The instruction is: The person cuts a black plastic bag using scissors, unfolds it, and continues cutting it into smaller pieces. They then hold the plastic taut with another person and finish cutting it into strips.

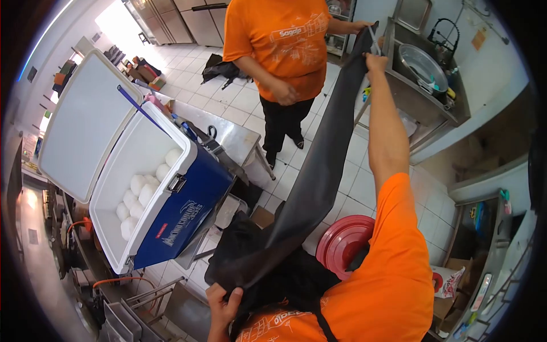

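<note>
Your left hand (224, 305) pinches the near end of the black cloth (316, 171); your right hand (376, 64) grips its far end, near a co-worker's hand (360, 26), likely to keep it stretched, right of the cooler (176, 222).

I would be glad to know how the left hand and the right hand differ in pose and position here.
The left hand is low and close to the body, while the right hand is far out on a stretched arm. The left hand is alone at its end; the right hand has the other person's hand nearby. Both are bare and grip the same long black material.
</note>
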`<state>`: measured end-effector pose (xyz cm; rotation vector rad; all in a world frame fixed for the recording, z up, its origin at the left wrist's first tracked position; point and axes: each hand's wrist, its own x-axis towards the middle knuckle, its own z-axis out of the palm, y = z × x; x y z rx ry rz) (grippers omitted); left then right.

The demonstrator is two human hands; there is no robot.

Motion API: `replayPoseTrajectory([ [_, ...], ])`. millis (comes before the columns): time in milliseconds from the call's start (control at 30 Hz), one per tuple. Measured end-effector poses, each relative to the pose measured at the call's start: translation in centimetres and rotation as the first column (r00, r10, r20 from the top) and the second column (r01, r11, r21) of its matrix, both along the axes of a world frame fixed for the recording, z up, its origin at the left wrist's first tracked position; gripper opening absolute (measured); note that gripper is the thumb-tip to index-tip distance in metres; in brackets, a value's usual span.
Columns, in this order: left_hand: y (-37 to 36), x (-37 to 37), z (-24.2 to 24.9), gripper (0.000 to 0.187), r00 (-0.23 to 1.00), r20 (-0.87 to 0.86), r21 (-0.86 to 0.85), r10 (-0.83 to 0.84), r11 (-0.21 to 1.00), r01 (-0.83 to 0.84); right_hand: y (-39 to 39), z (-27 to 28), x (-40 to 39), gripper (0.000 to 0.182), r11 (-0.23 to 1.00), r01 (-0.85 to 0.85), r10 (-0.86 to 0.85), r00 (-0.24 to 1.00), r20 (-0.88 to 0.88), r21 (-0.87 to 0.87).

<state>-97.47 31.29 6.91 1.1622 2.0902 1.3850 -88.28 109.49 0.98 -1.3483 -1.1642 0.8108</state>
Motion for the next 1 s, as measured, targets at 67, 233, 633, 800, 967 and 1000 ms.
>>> replayPoseTrajectory([
  [67,-1.9,-0.2,-0.8,0.021,0.987,-0.019,-0.135,0.161,0.978,-0.162,2.9,-1.4,1.3,0.058,0.993,-0.055,0.065,0.993,-0.102,0.102],
  [233,0.6,-2.9,-3.1,0.035,0.938,0.1,-0.234,0.333,0.924,-0.303,-5.7,3.1,8.3,0.045,0.944,0.002,0.112,0.939,-0.325,0.331],
  [633,41.2,-15.8,-13.0,0.047,0.869,0.477,0.055,-0.132,0.991,0.12,-35.9,2.5,34.5,0.028,0.883,0.351,-0.299,0.932,-0.204,0.312],
  [800,52.2,-21.2,-17.0,0.044,0.647,0.761,-0.216,0.047,0.959,0.183,-44.3,4.4,34.8,0.032,0.84,0.325,-0.316,0.944,-0.096,0.434],
  [967,51.6,-16.2,-13.7,0.035,0.566,0.795,-0.236,0.217,0.971,-0.04,-48.2,6.3,30.4,0.036,0.901,0.245,-0.263,0.965,0.001,0.359],
  [1000,51.1,-15.5,-13.7,0.033,0.589,0.777,-0.164,0.225,0.974,-0.156,-48.4,6.4,29.9,0.036,0.909,0.241,-0.258,0.966,0.005,0.339],
])
